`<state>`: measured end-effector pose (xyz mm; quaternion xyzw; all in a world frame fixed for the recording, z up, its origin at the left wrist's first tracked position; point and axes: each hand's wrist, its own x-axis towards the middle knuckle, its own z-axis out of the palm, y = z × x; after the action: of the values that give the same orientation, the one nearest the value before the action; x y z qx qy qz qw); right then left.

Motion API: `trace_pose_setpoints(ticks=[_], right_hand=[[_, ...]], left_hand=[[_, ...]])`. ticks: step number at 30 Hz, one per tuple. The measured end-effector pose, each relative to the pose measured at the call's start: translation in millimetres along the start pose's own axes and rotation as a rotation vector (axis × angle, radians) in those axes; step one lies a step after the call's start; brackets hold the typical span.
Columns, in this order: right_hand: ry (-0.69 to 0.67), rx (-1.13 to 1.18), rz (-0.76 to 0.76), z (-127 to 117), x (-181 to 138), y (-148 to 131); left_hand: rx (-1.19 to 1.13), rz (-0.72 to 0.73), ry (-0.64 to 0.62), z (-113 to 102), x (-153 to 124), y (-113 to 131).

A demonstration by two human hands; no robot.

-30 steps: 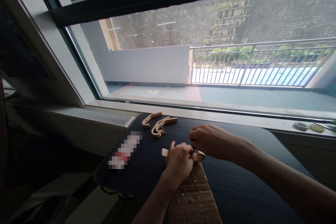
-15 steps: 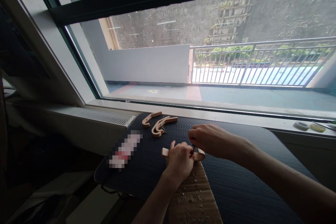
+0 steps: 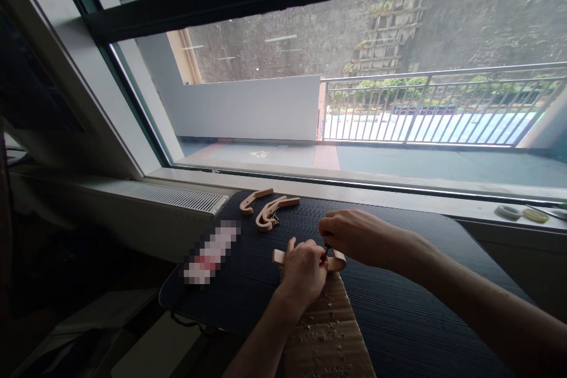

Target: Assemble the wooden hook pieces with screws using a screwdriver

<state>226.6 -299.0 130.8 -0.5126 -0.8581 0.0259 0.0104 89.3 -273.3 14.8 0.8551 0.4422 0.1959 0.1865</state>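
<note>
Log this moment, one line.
left hand: holding curved pale wooden hook | right hand: holding thin dark object | nearby: brown corrugated cardboard

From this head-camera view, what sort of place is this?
Probably an indoor window-side workspace: a black wood-grained table holding curved pale wooden pieces, a large dark-framed glass window, and a long pale slatted vent.

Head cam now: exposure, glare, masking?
Head view: backlit by the window, blown out beyond the railing, lower left near black; head view: pale streaks on the window, likely reflections; head view: a pixelated patch masks part of the table; head view: dark thing between left hand and right hand unreadable.
</note>
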Motion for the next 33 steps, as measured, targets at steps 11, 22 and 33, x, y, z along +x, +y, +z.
trace_pose_setpoints(ticks=[11,22,33], right_hand=[[0.013,0.053,-0.064,-8,-3,-3],[0.018,-0.014,-0.052,-7,0,-4],[0.013,0.033,-0.073,-6,-1,-2]], left_hand=[[-0.002,0.01,-0.008,0,1,-1],[0.022,-0.013,0.013,0,0,2],[0.038,-0.018,-0.024,-1,1,2]])
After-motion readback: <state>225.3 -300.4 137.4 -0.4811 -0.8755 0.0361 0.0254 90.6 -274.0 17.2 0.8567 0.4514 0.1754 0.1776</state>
